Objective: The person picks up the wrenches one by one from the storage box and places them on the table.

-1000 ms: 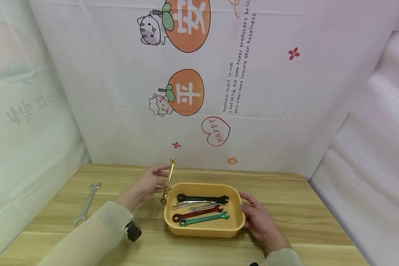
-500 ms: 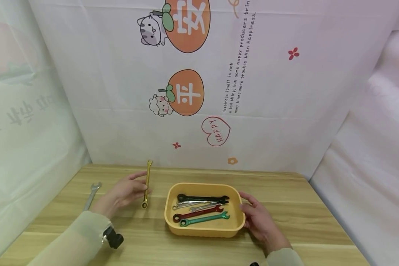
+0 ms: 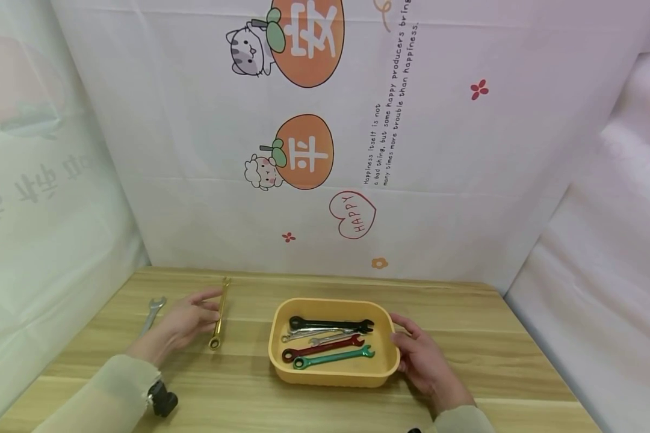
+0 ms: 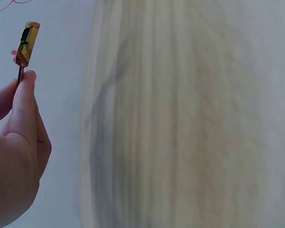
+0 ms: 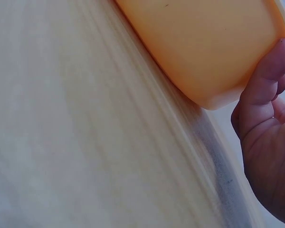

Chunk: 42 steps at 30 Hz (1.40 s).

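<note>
My left hand [image 3: 181,322] pinches a gold combination wrench [image 3: 222,304] at the left of the table, its ring end toward me. The left wrist view shows one end of that gold wrench [image 4: 27,42] beyond the fingertips. At the right end of a yellow plastic bin [image 3: 333,380], my right hand [image 3: 422,361] grips the wall, thumb near the rim. Inside lie a black wrench [image 3: 330,325], a red wrench [image 3: 325,347], a green wrench [image 3: 333,358] and silver ones [image 3: 311,334] between them.
A silver open-ended wrench [image 3: 153,314] lies left of my left hand, partly hidden by the forearm. The wooden table [image 3: 238,403] ends at a printed white cloth [image 3: 428,228] behind. White cloth also hangs on both sides.
My left hand has carried the gold wrench from beside the bin leftward and lower, toward the silver wrench, which its arm now partly covers. The right hand and bin stay put.
</note>
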Available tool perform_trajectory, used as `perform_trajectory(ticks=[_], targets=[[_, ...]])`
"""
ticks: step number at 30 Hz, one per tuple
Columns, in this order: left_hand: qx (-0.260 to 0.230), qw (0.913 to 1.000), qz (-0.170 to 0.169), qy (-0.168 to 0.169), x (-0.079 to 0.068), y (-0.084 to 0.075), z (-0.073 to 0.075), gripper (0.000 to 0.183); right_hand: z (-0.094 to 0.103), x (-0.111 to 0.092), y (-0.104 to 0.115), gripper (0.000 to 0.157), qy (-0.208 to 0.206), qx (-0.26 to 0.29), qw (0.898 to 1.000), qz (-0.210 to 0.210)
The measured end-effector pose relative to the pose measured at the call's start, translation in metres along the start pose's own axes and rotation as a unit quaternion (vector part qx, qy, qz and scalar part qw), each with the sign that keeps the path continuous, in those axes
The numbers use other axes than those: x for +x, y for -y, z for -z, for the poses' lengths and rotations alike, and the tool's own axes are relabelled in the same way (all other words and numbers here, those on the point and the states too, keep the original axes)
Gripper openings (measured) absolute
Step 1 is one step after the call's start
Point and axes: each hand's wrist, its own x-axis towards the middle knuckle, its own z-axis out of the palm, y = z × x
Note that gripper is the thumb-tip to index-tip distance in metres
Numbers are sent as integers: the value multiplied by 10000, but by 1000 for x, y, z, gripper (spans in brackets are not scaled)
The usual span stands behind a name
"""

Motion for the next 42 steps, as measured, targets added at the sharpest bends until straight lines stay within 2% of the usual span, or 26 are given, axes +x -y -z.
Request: perform_trajectory(ticks=[6,9,14,25,34,42], targets=[[580,9975,160,-377,-7,10,15,64,0,-1,1,59,61,-10,10000,-12],[981,9934,242,-548,-10,13,20,61,0,-1,1,59,74,-13,10000,-13],[1575,9850,328,-628,-14,14,28,55,0,-1,0,58,34,-19,10000,11],[1967,9761,577,-726,-19,10,47,51,1,0,-1,58,3,18,10000,27],[2771,9540,515,-1019,-26,3,58,44,1,0,0,58,35,-25,10000,45],[3002,9466,498,-1064,-31,0,66,37,1,0,0,59,73,-39,10000,45]])
